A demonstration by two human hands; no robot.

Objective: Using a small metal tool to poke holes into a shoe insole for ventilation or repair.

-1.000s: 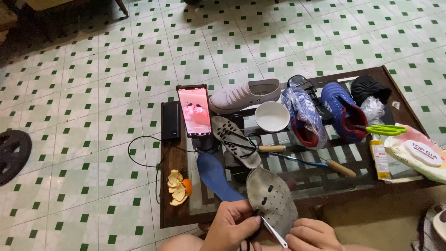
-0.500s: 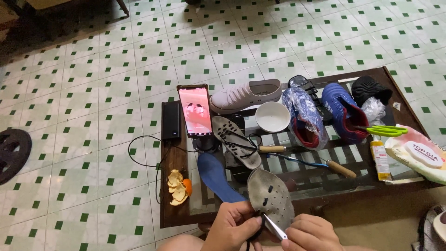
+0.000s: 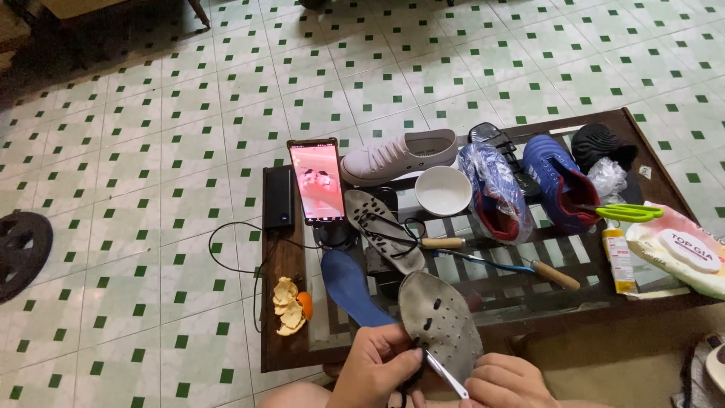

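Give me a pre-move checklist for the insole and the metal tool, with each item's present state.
1. Left hand grips the grey perforated insole: ok.
2. Right hand holds the thin metal tool: ok.
3. Tool tip at the insole's lower edge: ok.
4. Left fingers away from the tip: not ok, very close.
5. Blue insole apart from the grey one: cannot tell, edges overlap in view.

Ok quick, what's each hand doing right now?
Left hand: closed on the edge of the grey perforated insole.
Right hand: closed, holding a thin metal tool against that insole.
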